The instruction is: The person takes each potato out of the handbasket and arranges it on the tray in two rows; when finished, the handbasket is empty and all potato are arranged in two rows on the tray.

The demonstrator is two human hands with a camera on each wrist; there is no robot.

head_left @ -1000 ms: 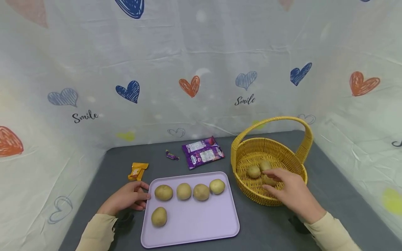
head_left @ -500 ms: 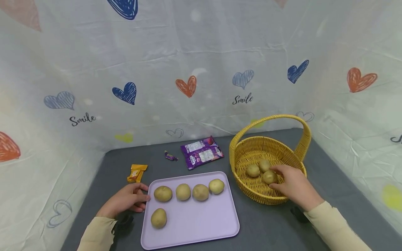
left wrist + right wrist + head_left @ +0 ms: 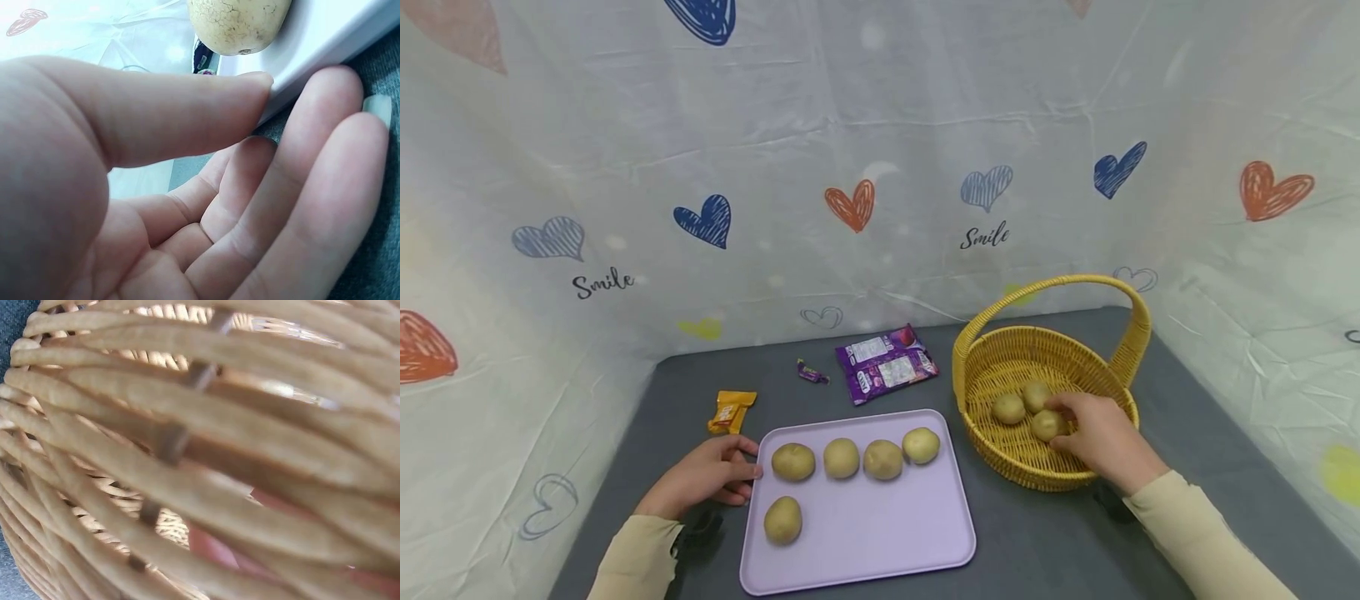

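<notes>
- Right hand [image 3: 1108, 437]: its fingers, extended across the front potato [image 3: 1047, 426] one second earlier, are now drawn to the potato's right side, and the potato appears to be pinched between thumb and fingers. It is judged that a hold has been formed, with the potato inside the wicker basket [image 3: 1030, 479] and no lift evident.
- Right-wrist view: the fingers are largely hidden by the basket's weave, so the firmness of the grip cannot be told.
- Left hand [image 3: 703, 477]: no change is noted; it is rested at the tray's left edge, the thumb set apart from loosely bent fingers, with nothing held.
- Tray [image 3: 880, 550]: five more potatoes are borne, four along the far side and one near the left hand.
- Possible hindrance: the front potato is closely neighboured by a left potato [image 3: 1008, 408] and a rear potato [image 3: 1036, 395]; the basket is arched over by its handle [image 3: 1133, 346].
- Surroundings: a purple packet [image 3: 886, 364], a small purple sweet [image 3: 812, 372] and an orange packet [image 3: 731, 412] are seen beyond the tray.
</notes>
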